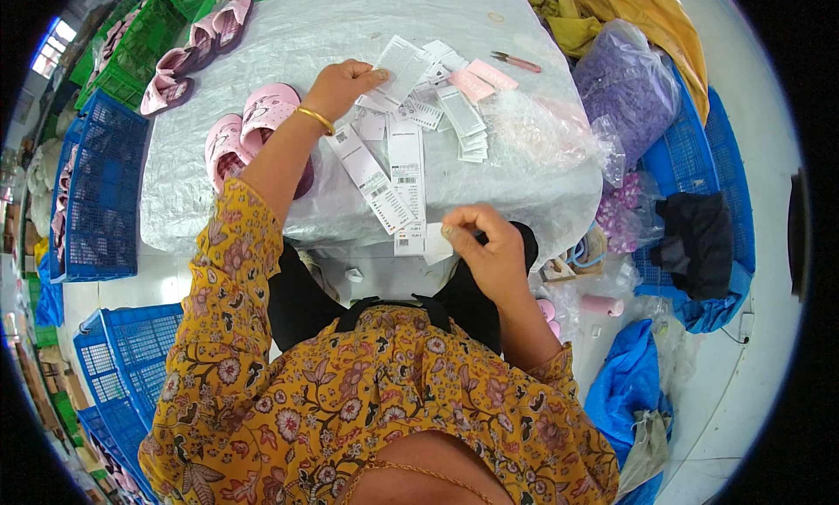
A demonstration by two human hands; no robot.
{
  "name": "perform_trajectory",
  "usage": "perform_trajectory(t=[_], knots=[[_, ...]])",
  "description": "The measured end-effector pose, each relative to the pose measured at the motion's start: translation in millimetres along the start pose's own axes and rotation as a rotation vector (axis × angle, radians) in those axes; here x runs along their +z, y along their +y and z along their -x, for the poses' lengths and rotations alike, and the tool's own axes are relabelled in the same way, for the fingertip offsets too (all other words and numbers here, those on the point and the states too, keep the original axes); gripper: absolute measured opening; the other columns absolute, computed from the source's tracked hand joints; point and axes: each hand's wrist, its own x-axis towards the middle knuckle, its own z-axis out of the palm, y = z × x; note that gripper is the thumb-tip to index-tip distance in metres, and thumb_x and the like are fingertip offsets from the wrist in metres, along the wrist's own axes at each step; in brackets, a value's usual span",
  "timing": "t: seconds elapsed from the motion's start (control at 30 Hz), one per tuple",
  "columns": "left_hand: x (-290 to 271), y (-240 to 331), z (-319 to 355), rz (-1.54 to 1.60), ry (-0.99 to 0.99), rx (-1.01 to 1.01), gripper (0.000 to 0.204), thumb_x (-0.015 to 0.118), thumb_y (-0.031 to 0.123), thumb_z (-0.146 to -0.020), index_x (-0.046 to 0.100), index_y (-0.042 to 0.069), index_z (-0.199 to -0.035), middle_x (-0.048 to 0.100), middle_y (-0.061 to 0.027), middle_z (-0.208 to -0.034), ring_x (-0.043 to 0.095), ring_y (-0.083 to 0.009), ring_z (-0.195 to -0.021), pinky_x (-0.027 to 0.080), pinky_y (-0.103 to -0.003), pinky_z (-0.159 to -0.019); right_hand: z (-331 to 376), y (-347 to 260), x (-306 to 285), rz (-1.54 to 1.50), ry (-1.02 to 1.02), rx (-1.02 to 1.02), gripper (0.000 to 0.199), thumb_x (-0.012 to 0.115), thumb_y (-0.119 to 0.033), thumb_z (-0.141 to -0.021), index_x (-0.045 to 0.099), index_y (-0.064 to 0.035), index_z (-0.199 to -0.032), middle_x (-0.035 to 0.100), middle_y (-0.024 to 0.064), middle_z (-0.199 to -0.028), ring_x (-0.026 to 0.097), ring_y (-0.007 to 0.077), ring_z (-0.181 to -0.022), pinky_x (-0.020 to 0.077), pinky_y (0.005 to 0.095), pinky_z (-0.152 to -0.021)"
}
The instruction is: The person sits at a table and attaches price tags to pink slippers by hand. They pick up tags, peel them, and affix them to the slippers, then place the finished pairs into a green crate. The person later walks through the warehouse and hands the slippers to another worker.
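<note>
Over the table's middle, my left hand (341, 86) is closed, thumb and fingertips pinching the edge of a white label sheet (404, 68). At the near table edge my right hand (489, 247) pinches a small blank white paper piece (437, 243). Between the hands lie long printed label strips (374, 180), one (407, 182) reaching the table's near edge. More white labels (463, 121) and pink cards (483, 79) are spread to the right of my left hand. A pair of pink slippers (269, 112) sits beside my left forearm, which partly covers them.
Thread snips (516, 62) lie beyond the pink cards. Clear plastic bags (542, 129) cover the table's right side. More slippers (199, 40) line the far left edge. Blue crates (100, 190) stand left; a purple bagged bundle (627, 90) and black cloth (693, 243) are right.
</note>
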Motion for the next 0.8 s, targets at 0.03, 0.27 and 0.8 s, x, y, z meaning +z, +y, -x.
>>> perform_trajectory(t=[0.03, 0.27, 0.8], knots=[[4.9, 9.7, 11.4, 0.086, -0.021, -0.063, 0.044, 0.067, 0.043, -0.084, 0.071, 0.000, -0.092, 0.065, -0.0154, -0.096, 0.060, -0.0241, -0.080, 0.048, -0.034, -0.074, -2.5, -6.2, 0.3, -0.067, 0.015, 0.082, 0.011, 0.068, -0.010, -0.086, 0.066, -0.0022, -0.095, 0.065, 0.0028, -0.087, 0.060, 0.0102, -0.078, 0.0480, 0.0248, -0.072], [9.6, 10.6, 34.8, -0.096, 0.083, 0.025, 0.032, 0.067, 0.029, -0.088, 0.070, -0.002, -0.092, 0.066, -0.0039, -0.078, 0.060, -0.0165, -0.074, 0.047, -0.029, -0.071, -16.0, -7.1, 6.6, -0.340, -0.012, 0.210, 0.031, 0.069, -0.012, -0.087, 0.057, -0.0008, -0.113, 0.064, 0.0040, -0.086, 0.058, 0.0081, -0.077, 0.0466, 0.0237, -0.071], [78.2, 76.6, 118.5, 1.024, -0.050, -0.132, 0.007, 0.070, 0.013, -0.087, 0.065, 0.009, -0.092, 0.063, 0.0054, -0.082, 0.047, -0.0035, -0.071, 0.036, -0.021, -0.065, -37.8, 5.2, 19.8, -0.691, 0.059, 0.415, 0.028, 0.072, -0.009, -0.081, 0.060, -0.0017, -0.105, 0.060, -0.0008, -0.084, 0.048, 0.0051, -0.071, 0.0354, 0.0210, -0.062]])
